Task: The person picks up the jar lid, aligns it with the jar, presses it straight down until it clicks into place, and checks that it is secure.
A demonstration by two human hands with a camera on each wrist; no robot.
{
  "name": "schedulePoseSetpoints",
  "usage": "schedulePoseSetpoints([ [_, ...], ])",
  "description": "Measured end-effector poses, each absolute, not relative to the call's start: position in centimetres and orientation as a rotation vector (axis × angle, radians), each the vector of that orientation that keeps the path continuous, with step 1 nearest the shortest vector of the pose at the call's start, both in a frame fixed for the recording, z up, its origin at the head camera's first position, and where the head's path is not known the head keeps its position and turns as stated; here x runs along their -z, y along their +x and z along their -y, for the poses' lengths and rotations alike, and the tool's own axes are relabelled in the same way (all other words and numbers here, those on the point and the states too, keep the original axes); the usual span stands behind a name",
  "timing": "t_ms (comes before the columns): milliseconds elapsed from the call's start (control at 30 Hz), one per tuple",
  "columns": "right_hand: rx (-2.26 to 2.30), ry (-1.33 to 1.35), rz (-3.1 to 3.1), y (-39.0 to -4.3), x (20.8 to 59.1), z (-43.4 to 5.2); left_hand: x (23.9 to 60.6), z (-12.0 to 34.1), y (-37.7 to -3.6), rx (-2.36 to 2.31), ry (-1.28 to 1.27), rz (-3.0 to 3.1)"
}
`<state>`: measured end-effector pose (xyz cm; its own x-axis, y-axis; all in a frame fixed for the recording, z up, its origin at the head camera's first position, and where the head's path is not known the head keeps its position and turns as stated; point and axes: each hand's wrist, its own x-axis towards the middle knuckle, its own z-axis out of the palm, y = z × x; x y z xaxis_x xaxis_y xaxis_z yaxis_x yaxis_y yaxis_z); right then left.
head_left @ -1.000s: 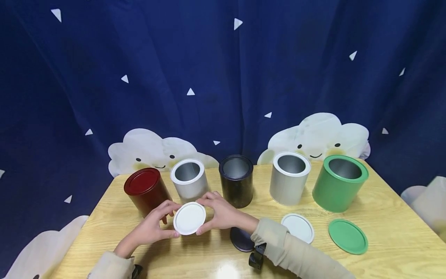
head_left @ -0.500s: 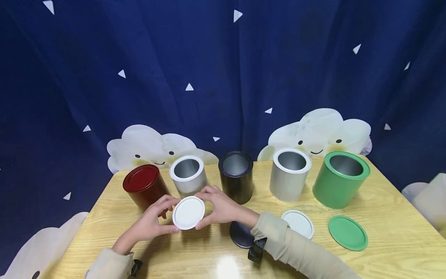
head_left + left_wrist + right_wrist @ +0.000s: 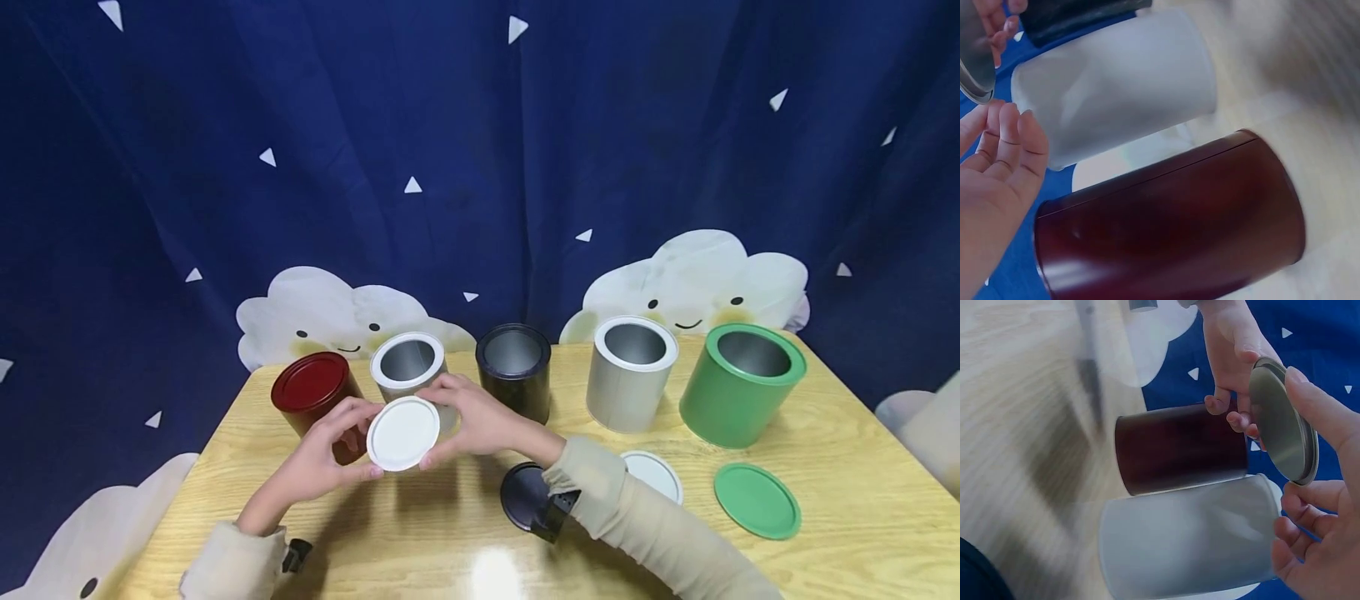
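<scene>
White lid [image 3: 403, 433] — between left hand [image 3: 318, 463], right hand [image 3: 478, 422] (rim pinched).

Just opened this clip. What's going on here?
A person holds a white lid by its edge with the left hand and right hand, off the table and near an open pale can. The red can has its lid on. The black can, second pale can and green can stand open, with a black lid, second white lid and green lid lying before them.
</scene>
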<state>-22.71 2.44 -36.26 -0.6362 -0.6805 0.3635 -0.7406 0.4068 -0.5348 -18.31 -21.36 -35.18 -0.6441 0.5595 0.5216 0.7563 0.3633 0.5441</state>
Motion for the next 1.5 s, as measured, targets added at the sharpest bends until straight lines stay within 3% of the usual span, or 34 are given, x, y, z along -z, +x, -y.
schedulePoseSetpoints([
  [867, -1.054, 1.269, 2.513, -25.2, 33.3, -2.1, 32.1, 20.6, -19.7, 1.111, -1.026, 2.415],
  [1100, -1.055, 1.25, 2.539, -26.2, 33.1, -2.3, 34.0, 22.0, -22.7, 1.05, -0.986, 2.524],
  [1500, -0.95, 1.267, 2.606, -28.1, 33.0, -2.7, 34.0, 21.5, -24.2, 1.028, -0.941, 2.626],
])
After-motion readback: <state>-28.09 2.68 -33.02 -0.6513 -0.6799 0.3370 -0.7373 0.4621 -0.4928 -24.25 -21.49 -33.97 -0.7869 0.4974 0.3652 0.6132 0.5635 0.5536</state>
